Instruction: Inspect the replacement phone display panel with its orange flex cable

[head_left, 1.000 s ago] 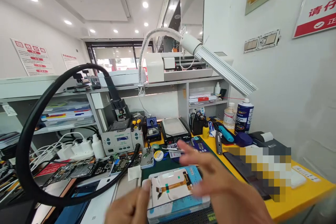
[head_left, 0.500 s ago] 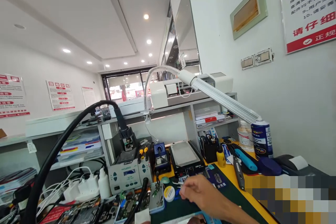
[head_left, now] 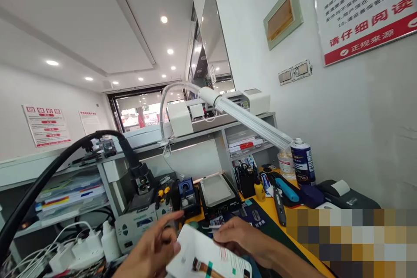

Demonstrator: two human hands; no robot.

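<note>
I have the thin white rectangular screen panel with the orange flex ribbon on its back [head_left: 208,258] raised off the counter, low in view and just in front of the grey hot-air rework station [head_left: 137,226]. My left hand [head_left: 153,247] pinches its near-left corner, thumb on top and fingers under, index finger pointing loosely past the edge. My right hand [head_left: 243,239] is closed on the far-right edge, and what looks like a pair of thin silver tweezers [head_left: 211,227] pokes out from its fingertips; I cannot tell exactly how they are gripped.

I judge the panel light and stiff but brittle: glass that would crack if flexed or pinched at one corner alone. The ribbon looks soft and easy to tear, so I would keep my fingers off it and off the printed sticker, and hold only by the bare opposite edges. The face is probably slick, so an edge grip is safer than a flat-palm one.

Behind the rework station stands the black heating plate with a grey top [head_left: 216,193]. To the right of it are a small yellow bottle [head_left: 259,191], a blue-handled tool [head_left: 286,190] and a tall blue-and-white spray can [head_left: 302,161] on the yellow counter [head_left: 270,208]. A white flexible-neck lamp [head_left: 247,117] reaches over them.
</note>
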